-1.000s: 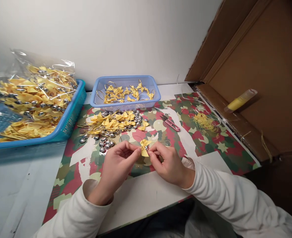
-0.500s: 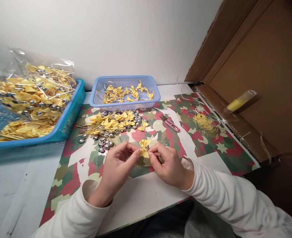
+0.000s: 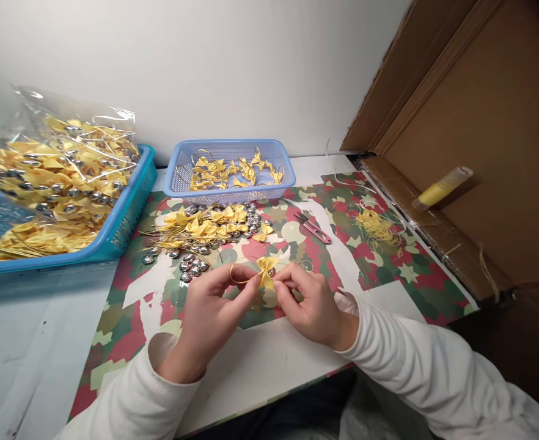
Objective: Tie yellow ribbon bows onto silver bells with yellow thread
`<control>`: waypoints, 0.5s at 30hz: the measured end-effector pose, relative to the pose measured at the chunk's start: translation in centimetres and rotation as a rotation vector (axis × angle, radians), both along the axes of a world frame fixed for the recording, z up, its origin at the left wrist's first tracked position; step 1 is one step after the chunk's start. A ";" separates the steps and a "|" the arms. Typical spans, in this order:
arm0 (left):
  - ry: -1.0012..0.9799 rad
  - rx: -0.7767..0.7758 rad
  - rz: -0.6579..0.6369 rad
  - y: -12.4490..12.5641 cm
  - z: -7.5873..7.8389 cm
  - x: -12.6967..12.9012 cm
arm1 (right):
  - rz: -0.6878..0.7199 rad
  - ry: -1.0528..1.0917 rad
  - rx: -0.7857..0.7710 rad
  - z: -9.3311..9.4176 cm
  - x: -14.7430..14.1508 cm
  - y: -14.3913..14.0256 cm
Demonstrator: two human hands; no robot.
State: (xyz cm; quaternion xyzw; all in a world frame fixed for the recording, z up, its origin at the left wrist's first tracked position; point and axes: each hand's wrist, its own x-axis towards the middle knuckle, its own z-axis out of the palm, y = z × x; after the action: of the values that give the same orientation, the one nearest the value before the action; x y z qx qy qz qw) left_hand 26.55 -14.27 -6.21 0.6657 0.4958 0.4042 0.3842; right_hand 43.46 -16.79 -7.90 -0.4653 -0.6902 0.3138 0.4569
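Both hands pinch yellow ribbon bow (image 3: 266, 272) at frame centre; left hand (image 3: 214, 305) draws gold cord loop (image 3: 235, 276), right hand (image 3: 308, 302) steadies knot; loose bows and bells (image 3: 205, 231) piled just above, within reach.

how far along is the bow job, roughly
Done: a thin layer of yellow bows lies in the small blue basket. In hand: the left hand and right hand pinch one yellow bow with a gold cord loop. Left: a loose pile of bows and silver bells on the mat, plus a full bag in the teal basket. Likely early.
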 end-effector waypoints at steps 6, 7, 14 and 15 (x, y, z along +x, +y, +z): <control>-0.019 -0.040 0.022 0.0 0.2 0.2 | -0.010 -0.012 0.020 -0.2 -0.1 -0.1; -0.023 -0.040 0.018 0.0 0.2 0.3 | -0.012 -0.014 0.019 -0.2 -0.1 -0.1; -0.030 -0.047 0.021 -0.1 0.4 0.4 | -0.012 -0.017 0.029 -0.1 0.0 0.0; -0.029 -0.053 0.028 -0.1 0.4 0.4 | -0.010 -0.013 0.030 -0.1 -0.1 0.0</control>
State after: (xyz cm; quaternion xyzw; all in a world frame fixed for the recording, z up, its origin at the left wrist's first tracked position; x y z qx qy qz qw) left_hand 26.93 -14.41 -5.76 0.6423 0.5101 0.4058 0.4032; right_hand 43.40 -16.75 -7.98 -0.4637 -0.6956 0.2981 0.4607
